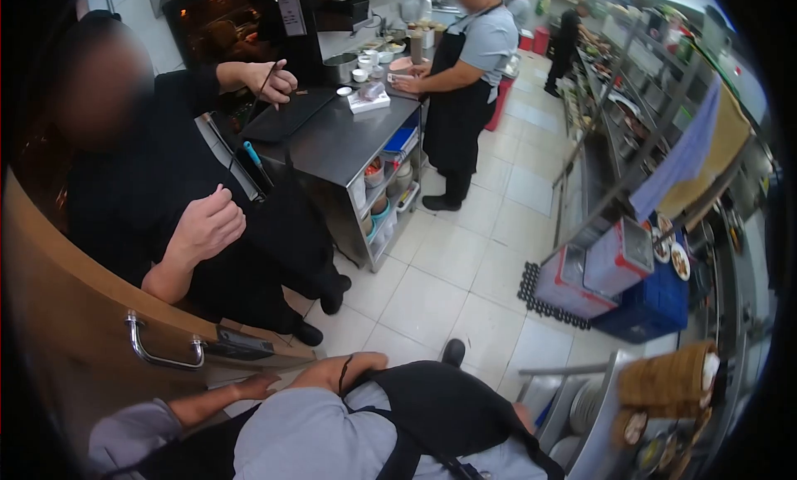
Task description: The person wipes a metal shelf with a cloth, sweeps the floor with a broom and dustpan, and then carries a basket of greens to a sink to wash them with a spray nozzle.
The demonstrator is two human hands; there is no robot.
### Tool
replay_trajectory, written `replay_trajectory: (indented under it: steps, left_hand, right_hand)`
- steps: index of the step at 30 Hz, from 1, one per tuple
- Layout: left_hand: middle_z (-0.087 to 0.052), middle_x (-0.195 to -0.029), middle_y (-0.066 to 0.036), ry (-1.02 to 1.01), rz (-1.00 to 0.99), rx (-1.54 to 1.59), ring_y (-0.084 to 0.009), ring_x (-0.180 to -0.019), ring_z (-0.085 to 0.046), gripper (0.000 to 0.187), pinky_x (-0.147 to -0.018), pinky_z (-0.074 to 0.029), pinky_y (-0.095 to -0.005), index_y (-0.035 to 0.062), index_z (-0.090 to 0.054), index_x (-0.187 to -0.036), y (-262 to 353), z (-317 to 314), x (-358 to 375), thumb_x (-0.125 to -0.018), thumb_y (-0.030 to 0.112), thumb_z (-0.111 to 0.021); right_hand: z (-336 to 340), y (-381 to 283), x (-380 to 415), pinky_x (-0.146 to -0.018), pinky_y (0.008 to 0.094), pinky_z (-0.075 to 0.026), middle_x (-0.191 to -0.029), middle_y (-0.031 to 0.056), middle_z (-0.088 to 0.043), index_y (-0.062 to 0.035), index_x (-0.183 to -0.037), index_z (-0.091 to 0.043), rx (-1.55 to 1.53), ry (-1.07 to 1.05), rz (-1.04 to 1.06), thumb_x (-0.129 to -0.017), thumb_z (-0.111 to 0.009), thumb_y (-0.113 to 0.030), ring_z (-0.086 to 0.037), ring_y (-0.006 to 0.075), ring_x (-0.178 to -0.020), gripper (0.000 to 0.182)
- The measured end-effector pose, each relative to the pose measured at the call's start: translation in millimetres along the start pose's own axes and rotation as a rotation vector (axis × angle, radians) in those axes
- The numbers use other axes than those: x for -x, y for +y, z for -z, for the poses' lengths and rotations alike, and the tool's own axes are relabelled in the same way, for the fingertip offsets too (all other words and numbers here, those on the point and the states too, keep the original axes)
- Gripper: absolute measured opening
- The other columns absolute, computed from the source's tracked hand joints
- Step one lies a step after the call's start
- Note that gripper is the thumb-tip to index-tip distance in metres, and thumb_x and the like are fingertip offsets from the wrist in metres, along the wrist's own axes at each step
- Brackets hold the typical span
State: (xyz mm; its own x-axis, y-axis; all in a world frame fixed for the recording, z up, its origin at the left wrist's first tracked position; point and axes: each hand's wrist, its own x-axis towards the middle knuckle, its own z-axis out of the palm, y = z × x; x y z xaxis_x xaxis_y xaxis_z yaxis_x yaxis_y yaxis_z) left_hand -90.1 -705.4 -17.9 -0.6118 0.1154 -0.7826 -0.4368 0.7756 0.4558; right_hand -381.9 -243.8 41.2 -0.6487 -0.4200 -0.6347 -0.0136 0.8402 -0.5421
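Note:
My torso, in a grey shirt and black apron [448,397], fills the bottom of the head view. My left forearm [336,375], with a thin dark band on it, is bent in front of my body. Its far end, toward my left hand [369,362], passes behind the apron, so the fingers and anything in them are hidden. On my right side only a sliver of bare arm [523,415] shows past the apron; that hand is out of sight. A wooden door [100,289] with a metal handle [164,351] stands left of me.
Beside me, another person's arm [216,401] reaches forward. A person in black [124,189] holds a thin dark cord [261,90]. Someone in an apron [452,90] works at a steel counter [332,152]. Right: plate rack [618,380], bamboo steamers [664,380], blue crate [639,310].

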Motion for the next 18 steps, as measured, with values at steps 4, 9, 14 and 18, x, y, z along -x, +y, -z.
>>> replay_trajectory:
  steps: [4,9,14,18]
  left_hand:
    - [-0.068,-0.102,-0.024,-0.005,0.273,0.037,-0.0376,-0.087,-0.066,0.050,-0.078,-0.050,-0.0448,-0.0044,-0.069,-0.101,52.4,96.1,84.3,-0.084,0.042,-0.059]
    - [-0.064,-0.111,-0.025,0.409,0.282,0.211,-0.0380,-0.104,-0.062,0.043,-0.092,-0.047,-0.0441,-0.0026,-0.068,-0.102,49.1,209.5,46.0,-0.091,0.036,-0.051]
    - [-0.068,-0.099,-0.019,0.864,0.208,0.631,-0.0335,-0.095,-0.065,0.034,-0.083,-0.050,-0.0397,0.0019,-0.063,-0.107,113.0,289.8,39.1,-0.091,0.032,-0.057]
    - [-0.068,-0.098,-0.020,0.692,0.151,0.607,-0.0333,-0.094,-0.066,0.032,-0.081,-0.051,-0.0392,0.0009,-0.064,-0.102,115.5,289.3,17.3,-0.090,0.030,-0.059]
  right_hand:
    - [12.9,-52.2,-79.5,-0.085,0.0406,-0.052,-0.098,0.0243,-0.066,0.0045,-0.106,-0.063,0.083,-0.109,0.128,-0.083,-0.054,-0.016,-0.066,0.0341,-0.090,0.032]
    - [37.7,0.7,-183.0,-0.081,0.0405,-0.054,-0.097,0.0239,-0.066,0.0029,-0.102,-0.064,0.659,-0.104,0.700,-0.085,-0.056,-0.019,-0.066,0.0346,-0.089,0.029]
    - [150.3,-90.9,-167.9,-0.072,0.0388,-0.057,-0.098,0.0226,-0.065,0.0025,-0.101,-0.065,0.302,-0.196,-0.006,-0.086,-0.057,-0.016,-0.066,0.0321,-0.088,0.025]
    - [195.5,-123.6,-202.7,-0.065,0.0380,-0.059,-0.101,0.0226,-0.063,0.0064,-0.100,-0.063,0.580,-0.170,0.439,-0.085,-0.059,-0.013,-0.065,0.0321,-0.090,0.025]
